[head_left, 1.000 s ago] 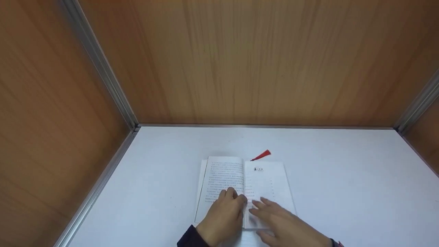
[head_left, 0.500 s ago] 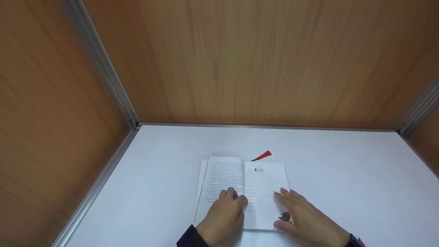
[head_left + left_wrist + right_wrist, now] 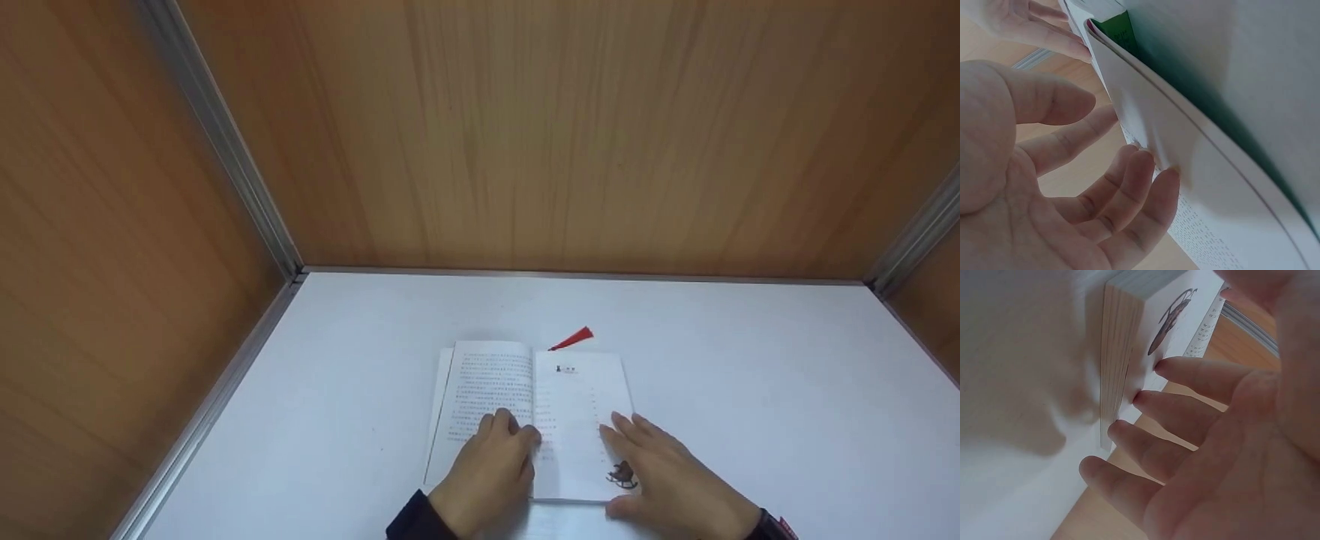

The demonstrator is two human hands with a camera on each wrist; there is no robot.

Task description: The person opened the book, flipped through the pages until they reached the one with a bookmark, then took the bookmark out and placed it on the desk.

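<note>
Your book (image 3: 531, 420) lay open and flat on the white counter (image 3: 750, 390), toward its near edge and well apart from the wooden walls. Your left hand (image 3: 489, 469) rested on the lower part of the text page, fingers relaxed and lightly bent, their tips touching the paper as the left wrist view confirmed. Your right hand (image 3: 671, 480) lay spread at the outer lower edge of the right page, fingertips (image 3: 1145, 398) against the page block just beside a small dark printed figure (image 3: 622, 474); it gripped nothing. Judged from this, the opening and flattening were done: both pages sat level and a red tassel (image 3: 573, 339) projected from the top of the spine onto the counter. No page was lifted, so any turning or closing was not yet begun. The spine, the book's long axis, ran away from you toward the back wall, tilted slightly, with the page heads pointing away and the foot nearest you.
</note>
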